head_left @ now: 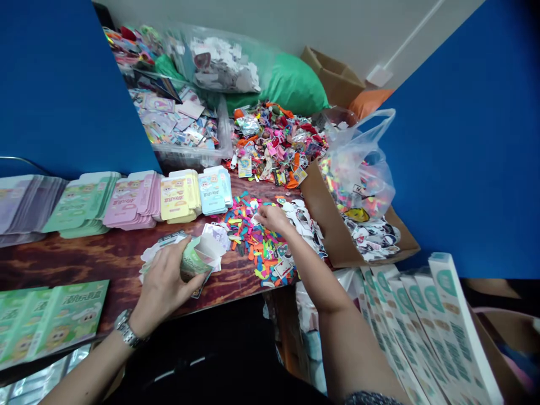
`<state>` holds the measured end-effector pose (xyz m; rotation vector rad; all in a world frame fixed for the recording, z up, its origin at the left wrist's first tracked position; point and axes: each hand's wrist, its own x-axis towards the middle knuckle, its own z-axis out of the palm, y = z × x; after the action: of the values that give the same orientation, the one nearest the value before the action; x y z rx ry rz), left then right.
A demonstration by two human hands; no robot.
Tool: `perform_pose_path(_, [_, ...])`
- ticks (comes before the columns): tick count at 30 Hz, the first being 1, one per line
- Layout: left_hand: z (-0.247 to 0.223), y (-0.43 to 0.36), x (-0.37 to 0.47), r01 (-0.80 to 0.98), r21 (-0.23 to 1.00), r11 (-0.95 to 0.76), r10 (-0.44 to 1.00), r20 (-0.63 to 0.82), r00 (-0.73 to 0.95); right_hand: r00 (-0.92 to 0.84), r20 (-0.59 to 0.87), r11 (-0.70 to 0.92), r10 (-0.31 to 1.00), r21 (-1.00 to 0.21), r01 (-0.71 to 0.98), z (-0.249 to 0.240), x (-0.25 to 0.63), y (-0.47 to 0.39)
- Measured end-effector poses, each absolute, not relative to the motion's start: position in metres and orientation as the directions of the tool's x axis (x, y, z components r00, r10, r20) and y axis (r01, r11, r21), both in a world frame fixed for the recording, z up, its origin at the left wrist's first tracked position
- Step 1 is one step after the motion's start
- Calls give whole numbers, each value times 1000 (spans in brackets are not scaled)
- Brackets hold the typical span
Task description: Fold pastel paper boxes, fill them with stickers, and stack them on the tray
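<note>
My left hand [166, 275] is wrapped round a small green cardboard box [196, 256], whose white top flaps stand open toward the upper right. Beneath and beside that hand lie loose printed cards and stickers [216, 233], partly covered by it. Over a heap of small, bright, balloon-like pieces [248, 230], my right hand [272, 218] has its fingers drawn together. A bit of white shows at its fingertips, but whether it is held is unclear. White cut-out stickers [306, 222] are spread just right of this hand.
Flat folded boxes in yellow [179, 197], blue [214, 191], pink [130, 199], green and purple line the back left. Green boxes [70, 315] lie at front left. Behind are a trinket pile [276, 140] and a card-filled bin [181, 118]. A carton [324, 219] stands right.
</note>
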<state>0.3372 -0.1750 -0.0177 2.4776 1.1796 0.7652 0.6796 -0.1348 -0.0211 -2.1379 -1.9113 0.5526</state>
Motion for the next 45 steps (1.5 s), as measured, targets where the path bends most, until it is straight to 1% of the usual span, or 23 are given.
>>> perform_pose_path(3, [-21,-174,337,633,470,-616,787,334,518,39,-121,-89,992,-439,894,-10,681,-137])
perform_pose_path(7, [-21,-174,342,622,484,-615,786,321,528,-35,-111,-31,993,-543,839,3,682,-141])
perform_pose_path(11, [-16,-175,349,614,478,-629,776,329,539,-65,-126,-29,990,-626,779,-6,676,-140])
perform_pose_path(16, [-15,-176,345,618,494,-612,788,322,524,2,-116,-80,993,-672,736,-21,672,-134])
perform_pose_path(24, [-19,-177,347,600,539,-591,800,294,524,121,-52,-119,991,-751,649,-13,665,-143])
perform_pose_path(27, [-13,-178,354,515,599,-613,759,266,594,159,-45,-131,986,-803,581,-11,653,-148])
perform_pose_path(29, [-7,-181,360,407,644,-648,685,260,680,157,-73,-143,985,-854,500,-6,639,-154])
perform_pose_path(31, [-1,-183,367,314,671,-672,611,261,748,143,-112,-156,983,-922,353,2,624,-160])
perform_pose_path(33, [2,-185,373,271,677,-684,571,266,777,127,-133,-156,983,-969,192,12,611,-166])
perform_pose_path(35, [2,-185,376,260,664,-701,557,281,782,119,-130,-143,984,-984,104,20,600,-172])
perform_pose_path(39, [-3,-184,376,282,590,-756,529,299,794,122,-139,-147,983,-988,53,25,591,-177])
perform_pose_path(45, [-8,-182,370,373,474,-798,513,209,833,133,-183,-182,974,-983,-13,21,587,-177])
